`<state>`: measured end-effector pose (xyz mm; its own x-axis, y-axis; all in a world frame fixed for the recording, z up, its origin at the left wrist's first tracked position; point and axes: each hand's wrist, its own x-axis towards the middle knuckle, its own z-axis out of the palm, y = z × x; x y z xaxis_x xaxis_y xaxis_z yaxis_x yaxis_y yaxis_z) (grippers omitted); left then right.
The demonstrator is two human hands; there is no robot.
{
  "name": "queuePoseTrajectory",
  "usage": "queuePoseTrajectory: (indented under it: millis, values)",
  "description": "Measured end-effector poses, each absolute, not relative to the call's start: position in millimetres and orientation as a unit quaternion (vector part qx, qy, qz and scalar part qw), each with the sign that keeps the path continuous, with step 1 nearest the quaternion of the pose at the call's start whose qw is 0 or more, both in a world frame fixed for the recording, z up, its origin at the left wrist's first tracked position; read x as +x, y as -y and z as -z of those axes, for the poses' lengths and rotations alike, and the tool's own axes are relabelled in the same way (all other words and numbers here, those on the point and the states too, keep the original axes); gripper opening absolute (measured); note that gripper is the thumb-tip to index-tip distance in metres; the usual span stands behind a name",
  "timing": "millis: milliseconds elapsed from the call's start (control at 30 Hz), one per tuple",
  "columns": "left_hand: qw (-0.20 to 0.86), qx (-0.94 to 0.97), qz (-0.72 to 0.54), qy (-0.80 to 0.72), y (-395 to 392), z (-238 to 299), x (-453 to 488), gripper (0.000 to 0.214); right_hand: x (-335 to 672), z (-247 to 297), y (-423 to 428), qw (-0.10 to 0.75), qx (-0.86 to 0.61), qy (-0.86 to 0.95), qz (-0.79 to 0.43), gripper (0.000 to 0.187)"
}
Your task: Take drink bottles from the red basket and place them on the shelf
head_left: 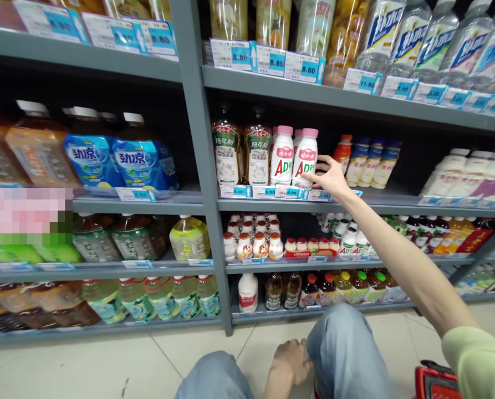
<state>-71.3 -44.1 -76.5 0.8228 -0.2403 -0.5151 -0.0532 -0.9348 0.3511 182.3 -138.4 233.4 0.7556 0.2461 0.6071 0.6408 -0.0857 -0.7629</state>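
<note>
My right hand (329, 174) reaches to the middle shelf, its thumb over the lower front of a white AD milk bottle (305, 158) with a pink cap and its fingers at the bottle's right side. That bottle stands upright near the shelf edge. A matching milk bottle (282, 155) is just left of it, beside two dark-capped brown bottles (258, 149) with white and green labels. Low between my knees, my left hand (291, 360) is closed with fingers curled, near my right knee (342, 338); nothing shows in it.
Grey shelves (264, 206) with price tags span the view. Right of my hand stand an orange-capped bottle (343, 149) and several blue-capped bottles (370, 163). Small bottle packs (253, 238) fill the shelf below. A red basket (434, 379) sits on the tiled floor at lower right.
</note>
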Motion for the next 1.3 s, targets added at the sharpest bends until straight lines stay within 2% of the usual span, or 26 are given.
queuePoseTrajectory:
  millis: [133, 400, 633, 733, 900, 1000, 1100, 1233, 1300]
  values:
    - [0.182, 0.935, 0.293, 0.082, 46.2, 74.2, -67.7, 0.057, 185.6, -230.9, 137.4, 0.598, -0.717, 0.327, 0.147, 0.083]
    - [0.159, 0.94, 0.292, 0.077, 50.0, 80.1, -65.4, 0.056, 194.7, -224.4, 137.3, 0.603, -0.702, 0.354, 0.137, 0.091]
    - [0.143, 0.936, 0.315, 0.07, 47.1, 84.4, -65.5, 0.055, 208.1, -221.3, 140.0, 0.593, -0.698, 0.38, 0.129, 0.091]
    - [0.13, 0.935, 0.323, 0.066, 45.8, 84.8, -66.6, 0.056, 204.1, -223.6, 143.1, 0.567, -0.72, 0.367, 0.158, 0.082]
    - [0.132, 0.934, 0.328, 0.055, 43.8, 84.7, -70.9, 0.059, 154.5, -213.0, 169.4, 0.471, -0.715, 0.37, 0.36, 0.05]
    - [0.128, 0.933, 0.332, 0.049, 43.2, 82.3, -70.8, 0.06, 114.8, -177.8, 214.7, 0.348, -0.707, 0.425, 0.445, 0.031]
    - [0.12, 0.933, 0.335, 0.06, 43.5, 80.4, -67.5, 0.059, 84.7, -115.8, 281.8, 0.191, -0.739, 0.478, 0.435, 0.029]
    - [0.117, 0.929, 0.339, 0.088, 46.3, 86.3, -61.7, 0.058, 43.8, -11.9, 385.3, 0.183, -0.821, 0.315, 0.439, 0.027]
    - [0.114, 0.924, 0.35, 0.104, 49.6, 94.7, -57.5, 0.058, 12.2, 37.2, 439.1, 0.147, -0.866, 0.195, 0.437, 0.024]
